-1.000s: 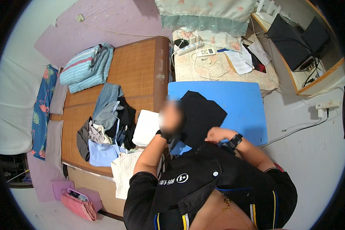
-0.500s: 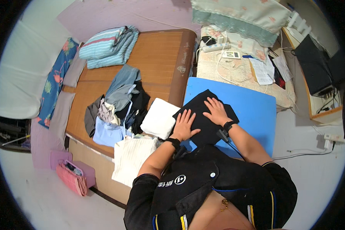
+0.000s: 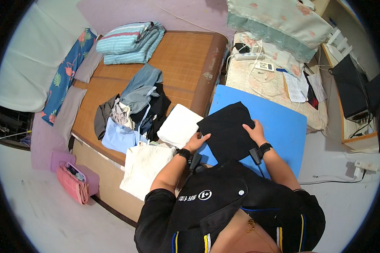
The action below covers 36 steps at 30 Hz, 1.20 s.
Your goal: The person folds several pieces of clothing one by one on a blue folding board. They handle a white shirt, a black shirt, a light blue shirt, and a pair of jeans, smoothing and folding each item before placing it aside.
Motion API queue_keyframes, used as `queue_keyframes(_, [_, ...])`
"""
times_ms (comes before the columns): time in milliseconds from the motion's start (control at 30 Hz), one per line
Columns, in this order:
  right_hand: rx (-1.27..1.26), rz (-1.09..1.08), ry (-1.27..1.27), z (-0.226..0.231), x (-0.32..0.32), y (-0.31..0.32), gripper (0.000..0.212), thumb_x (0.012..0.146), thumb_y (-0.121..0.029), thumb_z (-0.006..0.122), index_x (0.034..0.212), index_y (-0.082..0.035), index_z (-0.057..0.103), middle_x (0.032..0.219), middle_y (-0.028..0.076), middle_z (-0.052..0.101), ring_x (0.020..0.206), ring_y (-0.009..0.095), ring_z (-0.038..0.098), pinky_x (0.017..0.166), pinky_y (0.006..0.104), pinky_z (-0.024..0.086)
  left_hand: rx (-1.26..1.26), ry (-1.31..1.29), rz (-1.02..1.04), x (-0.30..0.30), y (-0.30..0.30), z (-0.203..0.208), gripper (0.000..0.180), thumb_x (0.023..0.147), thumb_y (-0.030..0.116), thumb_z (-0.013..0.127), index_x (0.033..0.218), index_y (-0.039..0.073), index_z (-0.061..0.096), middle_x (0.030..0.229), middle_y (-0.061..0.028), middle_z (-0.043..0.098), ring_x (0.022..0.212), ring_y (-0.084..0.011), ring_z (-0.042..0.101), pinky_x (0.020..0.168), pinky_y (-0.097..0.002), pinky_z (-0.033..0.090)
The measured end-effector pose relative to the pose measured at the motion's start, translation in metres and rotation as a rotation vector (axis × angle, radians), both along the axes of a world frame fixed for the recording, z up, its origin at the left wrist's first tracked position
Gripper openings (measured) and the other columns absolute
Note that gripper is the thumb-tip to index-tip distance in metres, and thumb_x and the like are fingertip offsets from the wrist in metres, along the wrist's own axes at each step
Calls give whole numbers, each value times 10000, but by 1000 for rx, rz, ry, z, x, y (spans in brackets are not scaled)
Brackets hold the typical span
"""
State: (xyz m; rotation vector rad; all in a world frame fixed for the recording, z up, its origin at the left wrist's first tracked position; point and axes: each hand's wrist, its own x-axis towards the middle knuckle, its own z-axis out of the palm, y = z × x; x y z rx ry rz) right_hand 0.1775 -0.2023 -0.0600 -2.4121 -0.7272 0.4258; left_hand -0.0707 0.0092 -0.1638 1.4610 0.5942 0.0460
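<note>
A folded black garment [image 3: 226, 130] lies on a blue tabletop [image 3: 278, 122] in front of me; its exact kind does not show. My left hand [image 3: 194, 142] grips its left edge, the thumb on top and the other fingers partly hidden. At the right edge my right hand [image 3: 256, 134] is closed on the cloth, thumb toward the middle. Left of the garment, a folded white cloth [image 3: 179, 124] rests close to my left hand. A cream ribbed cloth [image 3: 145, 168] lies beside my left forearm.
A heap of loose clothes [image 3: 135, 101] covers part of the bed mat [image 3: 179, 59], with a striped quilt [image 3: 131, 42] behind. Power strip [image 3: 249, 56] and cables lie on a covered surface beyond the tabletop. A pink basket [image 3: 90, 181] stands on the floor at left.
Both hands have gone from lying flat with spread fingers to holding the garment's left and right edges. The part sticking out at the right no longer shows. The view has shifted slightly.
</note>
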Motion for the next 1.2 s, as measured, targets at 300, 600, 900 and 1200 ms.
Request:
queue_keyframes(300, [-46,170,736,19,-29,39,394,701,-142,675,1002,80,550,911,135,614,815,208,597,725,304,483,-486,26,207,-16,-1,93,462,841,223,561,1209,-18,418,1159,-116,501,1031,-209,508,863,-321,434])
queue_keyframes(600, [103,532,535,26,-60,206,452,750,-231,644,1003,116,504,958,221,574,877,275,564,743,341,446,-511,5,652,-75,85,130,458,831,262,576,1135,-61,461,1058,-178,555,923,-283,571,781,-384,475])
queue_keyframes(900, [-90,547,401,-26,-104,308,380,784,-126,600,1065,108,496,1057,241,547,977,337,528,794,395,418,-589,103,1023,-102,123,54,376,814,170,564,1080,-84,486,1015,-172,574,862,-292,581,734,-388,487])
queue_keyframes(1200, [-252,489,374,-93,-113,321,404,765,-114,613,1107,65,495,1084,208,548,995,305,532,833,361,418,-730,365,912,-104,117,22,387,887,199,432,1144,-90,451,1007,-143,551,849,-243,549,683,-341,454])
